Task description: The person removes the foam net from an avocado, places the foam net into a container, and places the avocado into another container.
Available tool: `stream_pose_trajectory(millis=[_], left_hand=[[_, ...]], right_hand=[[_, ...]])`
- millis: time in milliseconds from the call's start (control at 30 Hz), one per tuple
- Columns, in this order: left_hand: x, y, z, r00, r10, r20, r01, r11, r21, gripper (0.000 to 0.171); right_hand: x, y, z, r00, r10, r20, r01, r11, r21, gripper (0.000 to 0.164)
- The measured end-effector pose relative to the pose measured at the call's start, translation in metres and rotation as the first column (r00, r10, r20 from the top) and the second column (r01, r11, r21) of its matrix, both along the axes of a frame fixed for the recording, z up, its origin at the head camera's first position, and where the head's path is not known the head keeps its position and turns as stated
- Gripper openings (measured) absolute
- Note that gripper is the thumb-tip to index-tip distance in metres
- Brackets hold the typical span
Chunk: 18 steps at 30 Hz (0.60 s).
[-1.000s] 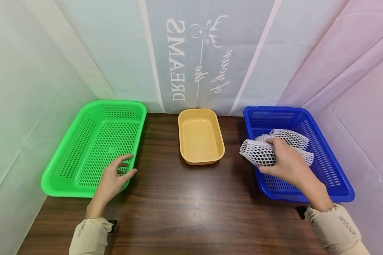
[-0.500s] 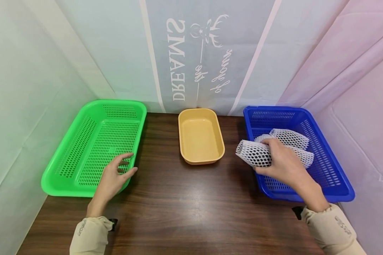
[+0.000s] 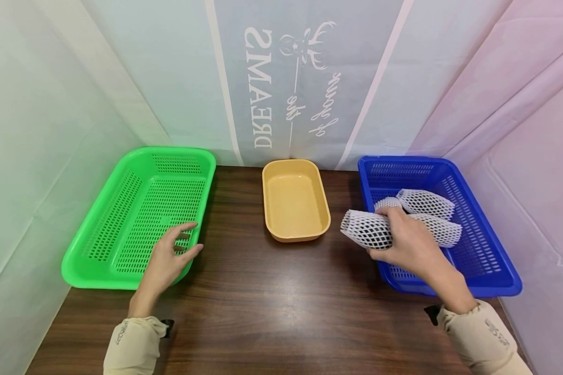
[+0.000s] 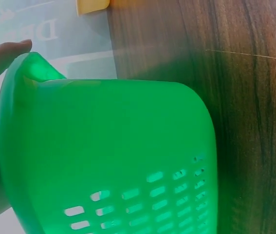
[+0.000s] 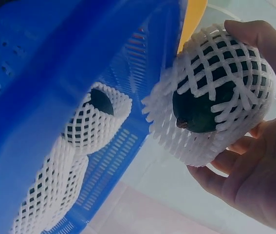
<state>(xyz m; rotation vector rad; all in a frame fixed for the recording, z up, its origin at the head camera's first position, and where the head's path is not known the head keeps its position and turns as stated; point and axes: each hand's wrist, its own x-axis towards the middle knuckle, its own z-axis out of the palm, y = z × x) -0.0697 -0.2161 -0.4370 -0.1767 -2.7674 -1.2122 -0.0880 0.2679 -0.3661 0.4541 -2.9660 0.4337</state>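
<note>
My right hand grips a dark green fruit in a white foam net, raised over the left rim of the blue basket. In the right wrist view, the fruit's stem end shows through the net's open end, thumb on one side and fingers on the other. Three more netted fruits lie inside the blue basket, one partly behind my hand. My left hand is by the near right rim of the green basket, fingers loosely bent, holding nothing; contact with the rim is unclear.
A yellow rectangular tray stands between the two baskets on the dark wooden table. Behind it hangs a printed cloth; pale cloth walls close in both sides.
My right hand has shifted left with the netted fruit, from above the blue basket to past its left rim. My left hand has hardly moved.
</note>
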Motion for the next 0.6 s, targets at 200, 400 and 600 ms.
stream_pose_trajectory(millis=[200, 400, 600], left_hand=[[0.0, 0.004, 0.003, 0.999, -0.003, -0.047, 0.002, 1.0, -0.008, 0.05], [0.002, 0.009, 0.008, 0.997, -0.015, -0.069, 0.015, 1.0, -0.004, 0.049], [0.002, 0.016, 0.015, 0.995, -0.029, -0.095, 0.029, 1.0, -0.004, 0.047]], right_hand=[[0.001, -0.004, -0.005, 1.0, 0.021, -0.011, -0.022, 1.0, -0.012, 0.08], [0.001, -0.01, -0.007, 0.999, 0.042, -0.025, -0.043, 0.999, -0.017, 0.079], [0.002, -0.017, -0.008, 0.999, 0.049, -0.019, -0.049, 0.999, -0.016, 0.079]])
